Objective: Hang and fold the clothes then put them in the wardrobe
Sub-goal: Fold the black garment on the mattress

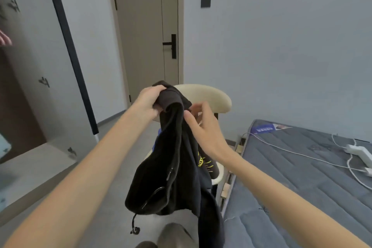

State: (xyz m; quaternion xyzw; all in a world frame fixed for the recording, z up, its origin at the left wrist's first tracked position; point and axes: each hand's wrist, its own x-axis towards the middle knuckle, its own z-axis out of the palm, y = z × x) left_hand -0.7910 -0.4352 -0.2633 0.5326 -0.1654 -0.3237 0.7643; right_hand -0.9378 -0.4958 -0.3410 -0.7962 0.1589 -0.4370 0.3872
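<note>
My left grip [149, 100] is clenched round the top of the black garment [173, 177], which hangs in the air before the cream chair [211, 94], just beside the bed [302, 177]. My right grip [203, 129] is released, fingers spread, thumb against the cloth's edge. The wardrobe door [40, 56] stands open on my left

Left hand [150, 100] grips black hoodie [173, 167]; right hand [203, 127] possibly touching.
</note>
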